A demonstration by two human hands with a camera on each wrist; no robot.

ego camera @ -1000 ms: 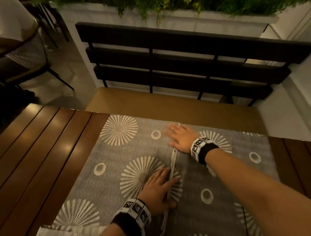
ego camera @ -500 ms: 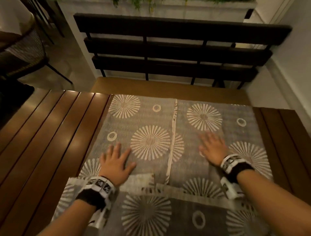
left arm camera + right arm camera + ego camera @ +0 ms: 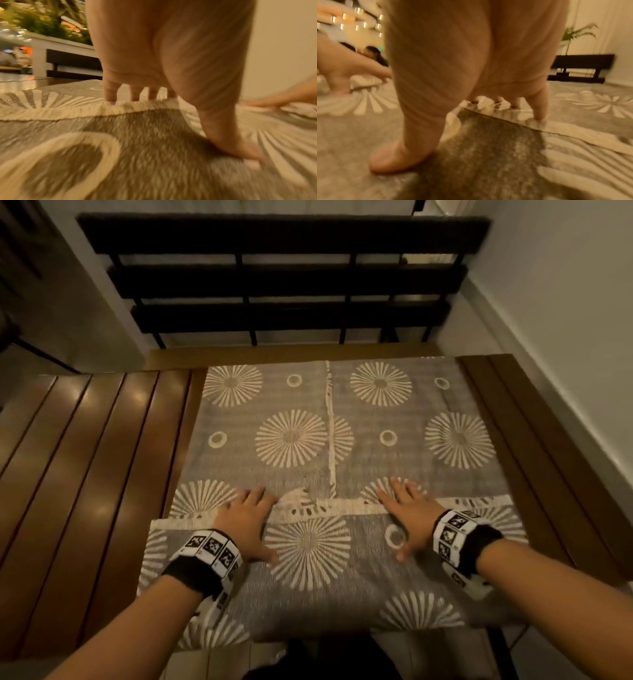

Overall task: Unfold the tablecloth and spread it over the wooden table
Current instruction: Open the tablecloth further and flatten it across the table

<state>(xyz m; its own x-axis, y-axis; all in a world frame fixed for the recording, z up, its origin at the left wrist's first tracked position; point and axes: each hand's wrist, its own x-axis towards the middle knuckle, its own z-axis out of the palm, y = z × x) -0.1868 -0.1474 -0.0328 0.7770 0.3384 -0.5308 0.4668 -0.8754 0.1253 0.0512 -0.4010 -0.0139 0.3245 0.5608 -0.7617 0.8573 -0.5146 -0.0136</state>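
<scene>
Since the earlier frame, both hands have drawn back toward the body and now sit on the near cross hem [image 3: 329, 506] instead of further up the tablecloth [image 3: 342, 440]. The tablecloth lies part-unfolded on the wooden table [image 3: 102, 460], extending ahead of and between both hands; bare slats show outboard of each wrist.

The left hand [image 3: 245, 517] rests flat, fingers straight and spread, gripping nothing. The right hand [image 3: 409, 508] lies the same way, its fingers [image 3: 539, 105] reaching over the hem.

Risks, judged from this layout:
- The folded layers may drag together if the palms push rather than lift, because flat hands hold no single edge.
- The cloth may slide off the near table edge, where it already overhangs below the wrists.
- The puckered hem just inboard of the left hand may crease further.

Not determinable: how many layers remain folded; the table's full extent. Both wrist views are motion-blurred, and the hands cover the hem beneath them.
</scene>
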